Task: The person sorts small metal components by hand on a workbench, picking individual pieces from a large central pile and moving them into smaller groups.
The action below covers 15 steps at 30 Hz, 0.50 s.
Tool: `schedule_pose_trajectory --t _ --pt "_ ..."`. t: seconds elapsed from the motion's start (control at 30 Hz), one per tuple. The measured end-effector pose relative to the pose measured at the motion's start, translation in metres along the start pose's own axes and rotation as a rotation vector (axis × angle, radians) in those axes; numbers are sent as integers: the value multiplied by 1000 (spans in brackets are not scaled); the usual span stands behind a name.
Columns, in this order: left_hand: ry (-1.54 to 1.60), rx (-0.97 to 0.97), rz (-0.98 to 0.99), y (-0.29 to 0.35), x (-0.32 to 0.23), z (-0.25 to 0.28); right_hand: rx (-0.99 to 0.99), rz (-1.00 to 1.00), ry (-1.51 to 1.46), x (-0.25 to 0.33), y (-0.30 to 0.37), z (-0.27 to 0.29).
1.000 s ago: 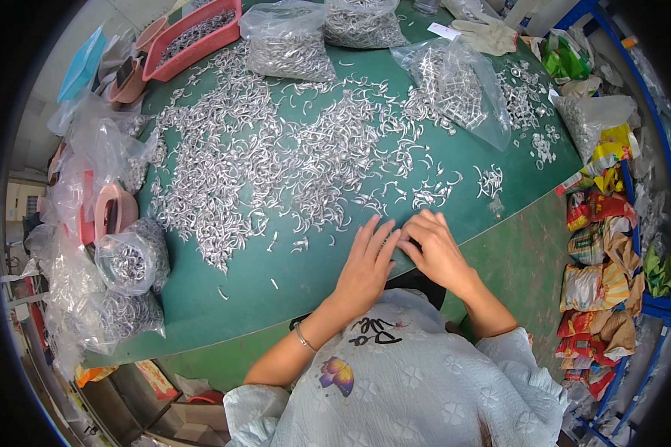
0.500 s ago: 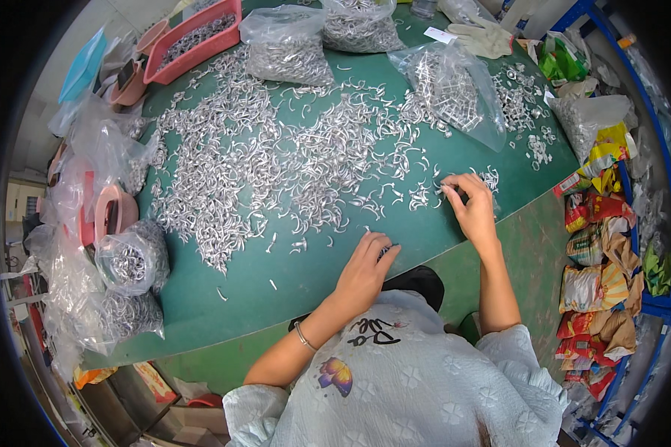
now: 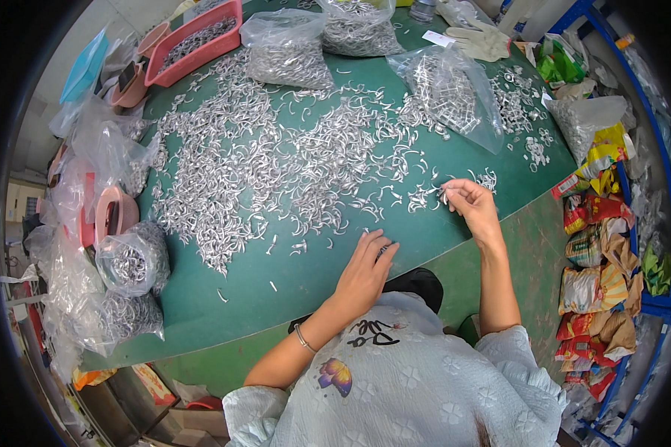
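My right hand (image 3: 476,211) is pinched at the right of the green table (image 3: 291,287), with a small silver metal part (image 3: 445,196) at its fingertips. Close by lie a few curved silver pieces (image 3: 417,200) and another little cluster (image 3: 487,179). Near the table's front edge, my left hand (image 3: 364,272) is bent with thumb and fingers drawn together. Something small and dark shows between them, too hidden to name. Beyond both hands spreads a wide heap of loose curved silver metal pieces (image 3: 224,171).
Clear bags of metal parts (image 3: 287,52) stand at the back; another bag (image 3: 455,93) lies flat beside ring-shaped pieces (image 3: 537,151). A pink tray (image 3: 235,37) sits far left. Bagged parts (image 3: 130,316) line the left edge. Colourful packets (image 3: 593,287) fill a blue rack at right.
My right hand's fingers have closed together at the small parts, the wrist shifting slightly. My left hand has stayed nearly in place.
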<state>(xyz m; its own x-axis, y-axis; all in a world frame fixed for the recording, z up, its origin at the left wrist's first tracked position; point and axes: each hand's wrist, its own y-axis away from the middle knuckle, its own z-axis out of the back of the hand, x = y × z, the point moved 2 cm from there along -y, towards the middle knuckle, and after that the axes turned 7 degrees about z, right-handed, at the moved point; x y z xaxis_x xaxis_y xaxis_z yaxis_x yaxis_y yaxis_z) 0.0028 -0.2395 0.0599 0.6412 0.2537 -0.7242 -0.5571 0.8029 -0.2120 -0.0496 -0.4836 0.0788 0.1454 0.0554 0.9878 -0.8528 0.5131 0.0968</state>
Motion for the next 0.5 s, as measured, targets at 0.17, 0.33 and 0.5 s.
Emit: schedule_pose_trajectory --t 0.17,0.33,0.5 --pt "14 2 11 1 1 -2 -69 96 84 -6 -1 6" --pt "-20 15 12 4 2 0 -356 383 1079 4 -7 37" --pt "-63 30 -5 6 5 0 -298 453 1088 16 -5 24"
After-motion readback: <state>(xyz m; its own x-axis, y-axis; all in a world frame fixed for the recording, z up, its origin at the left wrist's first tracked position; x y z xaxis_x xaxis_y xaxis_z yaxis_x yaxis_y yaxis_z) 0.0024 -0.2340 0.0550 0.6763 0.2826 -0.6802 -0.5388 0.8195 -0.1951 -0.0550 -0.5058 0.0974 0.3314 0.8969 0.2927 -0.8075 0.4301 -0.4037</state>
